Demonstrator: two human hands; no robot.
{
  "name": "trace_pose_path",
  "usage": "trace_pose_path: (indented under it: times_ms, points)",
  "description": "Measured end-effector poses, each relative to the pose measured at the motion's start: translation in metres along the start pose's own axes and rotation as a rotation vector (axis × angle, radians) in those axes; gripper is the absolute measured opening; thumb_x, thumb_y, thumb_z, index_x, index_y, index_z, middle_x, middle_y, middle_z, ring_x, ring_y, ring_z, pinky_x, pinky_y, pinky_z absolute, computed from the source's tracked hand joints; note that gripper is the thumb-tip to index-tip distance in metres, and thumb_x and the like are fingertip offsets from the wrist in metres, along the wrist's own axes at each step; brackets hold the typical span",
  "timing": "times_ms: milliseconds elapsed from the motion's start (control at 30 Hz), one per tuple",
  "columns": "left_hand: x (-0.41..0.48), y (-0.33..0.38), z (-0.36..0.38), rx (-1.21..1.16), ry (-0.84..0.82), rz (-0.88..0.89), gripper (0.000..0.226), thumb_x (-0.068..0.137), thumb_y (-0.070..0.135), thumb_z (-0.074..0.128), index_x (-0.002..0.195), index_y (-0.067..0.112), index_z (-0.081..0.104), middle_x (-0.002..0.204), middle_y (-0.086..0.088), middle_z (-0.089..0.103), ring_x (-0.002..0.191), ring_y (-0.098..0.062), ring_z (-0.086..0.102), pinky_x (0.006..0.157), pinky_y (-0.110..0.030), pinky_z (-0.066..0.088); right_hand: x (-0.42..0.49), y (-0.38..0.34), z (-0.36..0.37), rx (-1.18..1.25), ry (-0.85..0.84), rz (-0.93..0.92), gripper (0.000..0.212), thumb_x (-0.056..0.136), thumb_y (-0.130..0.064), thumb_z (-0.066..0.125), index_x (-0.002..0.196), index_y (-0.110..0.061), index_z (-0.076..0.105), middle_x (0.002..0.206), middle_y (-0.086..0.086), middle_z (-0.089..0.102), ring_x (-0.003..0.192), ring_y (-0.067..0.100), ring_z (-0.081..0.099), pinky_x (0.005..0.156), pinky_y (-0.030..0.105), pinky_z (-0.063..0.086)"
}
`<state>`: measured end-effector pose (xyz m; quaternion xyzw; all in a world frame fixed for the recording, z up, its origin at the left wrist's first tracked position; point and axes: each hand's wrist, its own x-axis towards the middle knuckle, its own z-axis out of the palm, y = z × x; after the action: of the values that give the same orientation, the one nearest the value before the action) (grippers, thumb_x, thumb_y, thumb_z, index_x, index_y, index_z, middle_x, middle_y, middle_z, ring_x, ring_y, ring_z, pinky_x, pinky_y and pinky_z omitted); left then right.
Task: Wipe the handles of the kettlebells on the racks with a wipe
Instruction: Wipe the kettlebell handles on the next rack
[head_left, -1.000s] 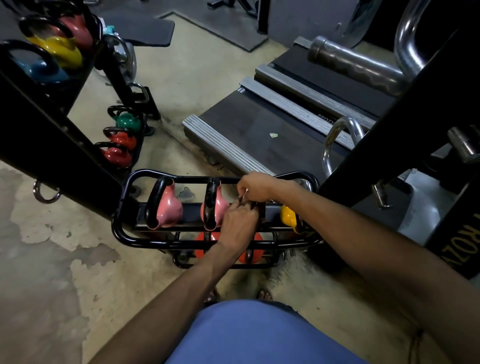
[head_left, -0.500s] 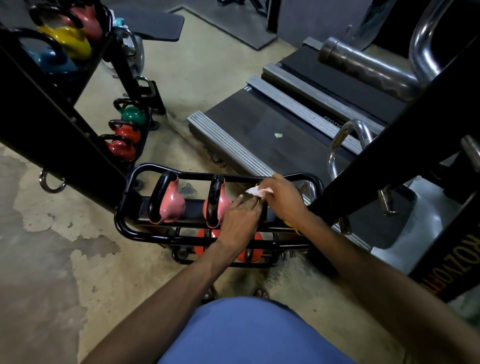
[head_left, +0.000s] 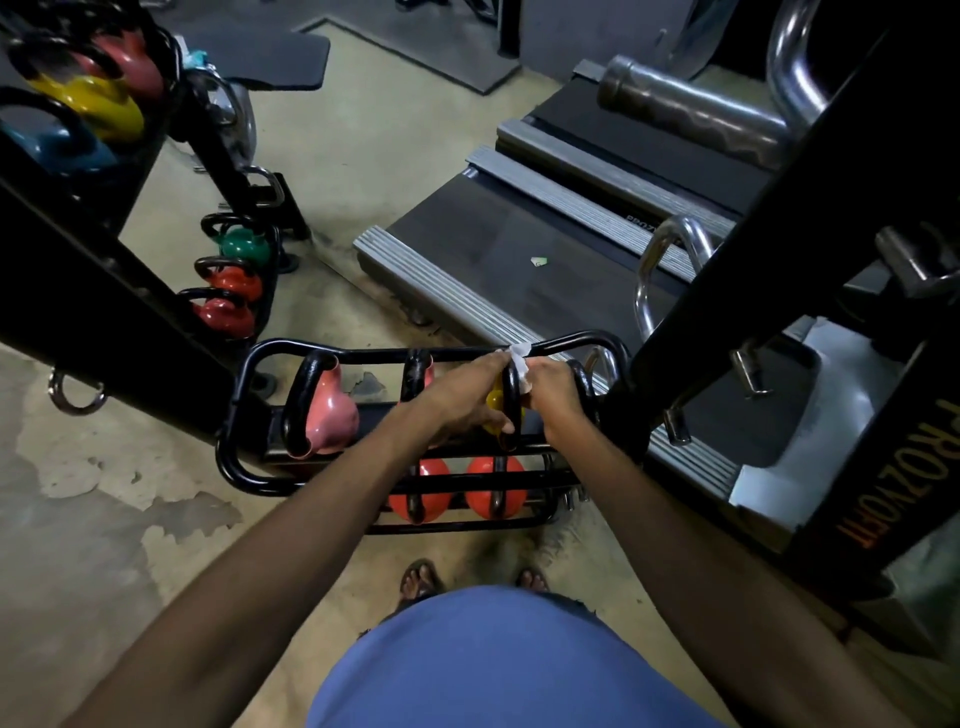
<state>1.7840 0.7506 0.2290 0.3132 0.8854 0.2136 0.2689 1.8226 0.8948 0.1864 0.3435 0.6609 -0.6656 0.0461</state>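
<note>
Head view: we see the right hand (head_left: 553, 392) pinch a wipe (head_left: 519, 364) on the yellow kettlebell's handle (head_left: 511, 400) (black); left hand (head_left: 462, 400) grips it.

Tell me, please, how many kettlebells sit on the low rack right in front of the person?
5 visible: on top, pink, another pink mostly behind the left hand, and yellow; below, two red ones. More may be hidden.

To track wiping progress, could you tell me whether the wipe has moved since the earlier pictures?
Yes. The wipe, in the right hand, has moved rightward along the rack, away from the pink kettlebell, onto the yellow kettlebell handle.
</note>
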Motion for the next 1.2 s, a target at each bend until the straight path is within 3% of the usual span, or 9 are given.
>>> trace_pose_path:
  times_ms: [100,200,367,433,533,700,800,967,1200]
  points:
    - [0.005,-0.006,0.004,0.067,0.004,-0.029,0.115,0.072,0.036,0.088,0.160,0.014,0.017,0.166,-0.002,0.018,0.151,-0.019,0.023,0.121,-0.034,0.026,-0.028,0.023,-0.016,-0.094,-0.038,-0.090,0.023,0.091,-0.028,0.057,0.072,-0.018,0.064,0.068,0.000,0.059,0.072,0.020,0.056,0.070,0.038,0.046]
    - [0.004,-0.008,0.007,0.123,0.029,-0.021,0.114,0.072,0.041,0.086,0.160,0.018,0.017,0.167,0.001,0.018,0.150,-0.018,0.025,0.120,-0.042,0.030,-0.057,0.048,-0.031,-0.237,-0.083,-0.263,0.021,0.089,-0.003,0.052,0.077,-0.014,0.066,0.072,0.000,0.059,0.072,0.013,0.054,0.070,0.032,0.041]
    - [0.009,-0.009,0.004,0.063,-0.010,-0.020,0.112,0.073,0.037,0.087,0.159,0.013,0.020,0.165,-0.003,0.024,0.150,-0.020,0.027,0.120,-0.035,0.028,-0.055,0.034,-0.022,-0.348,0.050,-0.394,0.018,0.086,-0.008,0.062,0.096,-0.014,0.075,0.090,-0.001,0.074,0.086,0.015,0.069,0.079,0.037,0.056]
    - [0.013,-0.009,-0.009,0.001,-0.071,-0.021,0.092,0.081,0.028,0.082,0.156,0.010,0.031,0.157,-0.009,0.040,0.144,-0.023,0.038,0.116,-0.030,0.032,-0.058,0.033,-0.016,-0.479,0.117,-0.554,0.023,0.089,-0.005,0.062,0.106,-0.015,0.073,0.100,-0.002,0.072,0.092,0.014,0.067,0.080,0.032,0.054]
    - [0.022,-0.002,-0.032,0.023,-0.111,-0.045,0.049,0.091,0.010,0.056,0.140,0.013,0.057,0.133,-0.012,0.064,0.121,-0.028,0.060,0.104,-0.041,0.047,-0.062,0.040,-0.017,-0.932,0.104,-0.864,0.031,0.087,-0.008,0.064,0.117,-0.016,0.067,0.116,0.003,0.064,0.099,0.022,0.065,0.076,0.036,0.056]
    - [0.031,0.016,-0.049,0.103,-0.141,-0.065,0.040,0.092,0.000,0.044,0.120,0.008,0.071,0.118,-0.014,0.071,0.107,-0.030,0.066,0.094,-0.042,0.052,-0.044,0.018,-0.032,-1.373,-0.002,-1.111,0.047,0.083,-0.009,0.067,0.130,-0.012,0.061,0.134,0.007,0.061,0.107,0.028,0.063,0.071,0.037,0.058]
    - [0.038,0.025,-0.048,0.088,-0.134,-0.077,0.035,0.094,0.002,0.046,0.117,0.006,0.072,0.116,-0.017,0.071,0.107,-0.032,0.065,0.090,-0.036,0.052,-0.030,0.000,-0.032,-1.468,-0.038,-1.130,0.040,0.086,-0.009,0.058,0.126,-0.013,0.061,0.124,0.007,0.059,0.103,0.026,0.060,0.067,0.037,0.056]
    - [0.045,0.026,-0.050,0.102,-0.111,-0.109,0.026,0.089,0.000,0.047,0.097,0.001,0.072,0.103,-0.022,0.071,0.098,-0.035,0.065,0.069,-0.029,0.041,-0.029,-0.023,-0.023,-1.612,-0.086,-1.122,0.026,0.079,-0.009,0.070,0.105,-0.014,0.069,0.103,0.007,0.064,0.093,0.026,0.064,0.060,0.036,0.052]
    - [0.043,0.018,-0.051,0.170,-0.142,-0.080,0.032,0.086,0.004,0.054,0.109,0.009,0.075,0.106,-0.015,0.073,0.101,-0.032,0.066,0.083,-0.035,0.052,-0.038,-0.051,-0.013,-1.865,-0.397,-1.035,0.021,0.091,-0.016,0.057,0.110,-0.014,0.066,0.115,0.004,0.064,0.110,0.027,0.057,0.075,0.040,0.055]
